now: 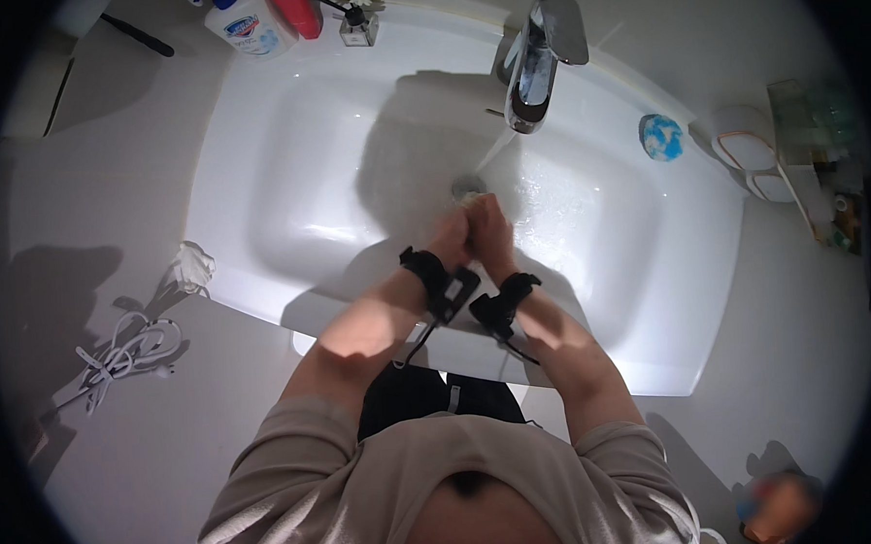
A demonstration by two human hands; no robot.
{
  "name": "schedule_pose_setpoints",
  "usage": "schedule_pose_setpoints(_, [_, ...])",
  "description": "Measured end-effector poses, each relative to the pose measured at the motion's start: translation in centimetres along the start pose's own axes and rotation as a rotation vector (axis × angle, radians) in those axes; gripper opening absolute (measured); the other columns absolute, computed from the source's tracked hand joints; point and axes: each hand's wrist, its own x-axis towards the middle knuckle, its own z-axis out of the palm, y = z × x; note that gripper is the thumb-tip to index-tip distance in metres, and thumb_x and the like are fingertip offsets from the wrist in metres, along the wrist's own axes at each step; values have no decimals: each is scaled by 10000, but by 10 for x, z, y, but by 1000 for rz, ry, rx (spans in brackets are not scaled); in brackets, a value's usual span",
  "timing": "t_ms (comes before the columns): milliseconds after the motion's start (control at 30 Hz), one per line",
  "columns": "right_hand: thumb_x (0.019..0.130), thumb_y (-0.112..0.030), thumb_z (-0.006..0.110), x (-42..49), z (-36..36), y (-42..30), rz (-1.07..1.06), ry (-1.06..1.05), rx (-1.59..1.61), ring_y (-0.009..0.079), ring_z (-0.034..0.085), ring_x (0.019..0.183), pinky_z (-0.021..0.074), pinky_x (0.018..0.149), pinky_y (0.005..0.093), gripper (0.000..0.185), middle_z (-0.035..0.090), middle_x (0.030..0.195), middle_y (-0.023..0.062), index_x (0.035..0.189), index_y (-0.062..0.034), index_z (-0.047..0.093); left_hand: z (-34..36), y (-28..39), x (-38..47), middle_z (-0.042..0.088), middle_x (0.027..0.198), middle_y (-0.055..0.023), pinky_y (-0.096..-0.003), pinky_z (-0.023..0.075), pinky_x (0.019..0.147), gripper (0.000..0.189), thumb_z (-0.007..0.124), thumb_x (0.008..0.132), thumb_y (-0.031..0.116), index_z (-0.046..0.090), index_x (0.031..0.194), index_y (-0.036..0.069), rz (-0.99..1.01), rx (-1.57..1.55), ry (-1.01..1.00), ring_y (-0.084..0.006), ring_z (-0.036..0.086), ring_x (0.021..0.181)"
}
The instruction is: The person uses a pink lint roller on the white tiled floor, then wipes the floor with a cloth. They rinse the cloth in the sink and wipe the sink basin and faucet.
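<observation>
My left hand (448,235) and my right hand (490,224) are pressed together low over the white washbasin (301,205), just in front of its drain (468,185). A small pale bit shows at the fingertips; whether it is foam or an object cannot be made out. The fingers are blurred and overlap, so what lies between the palms is hidden. From the chrome tap (536,71), a thin stream of water (496,150) runs down towards the drain. Black straps with small cabled modules circle both wrists.
A pump soap bottle (246,25), a red bottle (295,12) and a reed diffuser (358,27) stand at the back left. A blue-and-white sponge-like piece (663,138) sits on the right rim. At the left lie a crumpled white cloth (193,268) and a bundled white power cable (122,362).
</observation>
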Motion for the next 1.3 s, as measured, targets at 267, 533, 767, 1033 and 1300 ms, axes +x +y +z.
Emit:
schedule_pose_setpoints(267, [823,-103,676,15,-58,30,-257,521,-439,378,536,962,445,834,439,188,581,983,178,999,-46,641,-1,20,-21,563,987,-69,-300,469,756,279,596,891,137,532,1132,11,280,324,248,-154,535,894])
schedule_pose_setpoints(533, [953,-186,577,3,-29,40,521,-243,851,111,574,918,443,829,251,147,606,947,2,1041,-68,574,12,18,-35,570,1017,-38,-253,460,735,290,589,923,280,527,1134,91,221,368,-89,-118,538,852])
schedule_pose_setpoints(767, [955,-148,562,-5,-61,-27,251,-68,766,43,474,744,399,671,207,105,519,786,-46,902,-57,570,-11,49,-45,590,1114,-27,-243,454,747,361,607,913,437,572,1143,160,-164,512,-30,-124,554,891])
schedule_pose_setpoints(1033, [978,-95,516,-30,-106,-63,206,-182,831,27,449,761,369,701,181,43,536,839,-58,1000,-68,541,3,35,-68,588,1150,-5,-300,433,893,368,576,939,423,548,1202,166,160,120,-262,-129,543,1040])
schedule_pose_setpoints(1300, [938,-23,549,-34,-122,-68,69,-302,429,33,429,702,370,619,208,53,505,801,-39,974,-53,525,-14,60,-119,594,1065,-3,-250,421,857,222,616,922,232,587,1120,137,18,329,-119,-106,547,988])
